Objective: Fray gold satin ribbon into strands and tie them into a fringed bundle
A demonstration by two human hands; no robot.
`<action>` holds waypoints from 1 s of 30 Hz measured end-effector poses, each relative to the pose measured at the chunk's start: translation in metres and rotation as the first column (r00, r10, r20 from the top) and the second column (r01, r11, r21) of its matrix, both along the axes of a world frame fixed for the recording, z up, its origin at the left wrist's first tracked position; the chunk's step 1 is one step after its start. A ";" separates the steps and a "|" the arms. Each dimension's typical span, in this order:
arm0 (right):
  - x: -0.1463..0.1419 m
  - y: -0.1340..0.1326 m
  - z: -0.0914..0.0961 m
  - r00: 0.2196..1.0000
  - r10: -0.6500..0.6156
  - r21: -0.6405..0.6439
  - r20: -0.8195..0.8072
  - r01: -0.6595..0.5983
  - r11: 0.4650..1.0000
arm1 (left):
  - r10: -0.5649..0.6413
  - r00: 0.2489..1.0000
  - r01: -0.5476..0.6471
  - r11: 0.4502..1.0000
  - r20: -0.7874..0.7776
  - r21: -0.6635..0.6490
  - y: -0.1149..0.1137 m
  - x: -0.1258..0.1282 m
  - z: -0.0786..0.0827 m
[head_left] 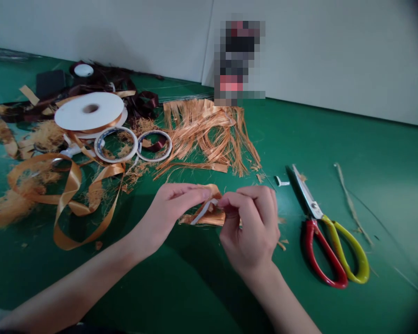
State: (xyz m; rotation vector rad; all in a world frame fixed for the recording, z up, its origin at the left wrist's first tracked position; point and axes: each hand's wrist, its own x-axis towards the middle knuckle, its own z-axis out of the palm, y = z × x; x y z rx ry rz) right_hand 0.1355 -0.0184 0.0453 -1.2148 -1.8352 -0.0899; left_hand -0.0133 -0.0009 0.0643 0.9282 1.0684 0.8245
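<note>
My left hand (170,204) pinches a short piece of orange satin ribbon (214,189) between thumb and fingers, just above the green table. A narrow white strip (201,214), which looks like tape or its backing, runs along the ribbon. The closed fingertips of my right hand (252,222) are at the upper end of this strip and appear to grip it. Under both hands lies more orange ribbon with frayed threads (216,219), partly hidden by the right hand. To the right rest scissors (313,206) with one red and one yellow handle, blades pointing away.
A white spool of orange ribbon (87,109), two tape rolls (98,147), loose ribbon curls (68,199) and thread fluff (7,211) crowd the left. Fringed orange ribbon (202,125) lies beyond my hands. Dark brown ribbon (148,99) sits near the pale wall (316,51).
</note>
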 end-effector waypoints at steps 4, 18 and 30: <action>0.000 0.002 0.001 1.000 -0.004 -0.016 -0.015 0.003 1.000 | -0.028 1.000 0.028 0.998 0.007 0.048 -0.001 -0.001 0.001; 0.001 0.001 0.010 1.000 0.012 0.004 -0.006 -0.012 1.000 | 0.048 0.997 -0.046 0.998 -0.059 0.040 0.005 0.000 -0.006; -0.002 0.001 0.006 0.989 0.007 0.229 0.148 -0.041 0.972 | 0.124 0.988 -0.128 0.991 -0.087 -0.035 0.007 0.002 -0.006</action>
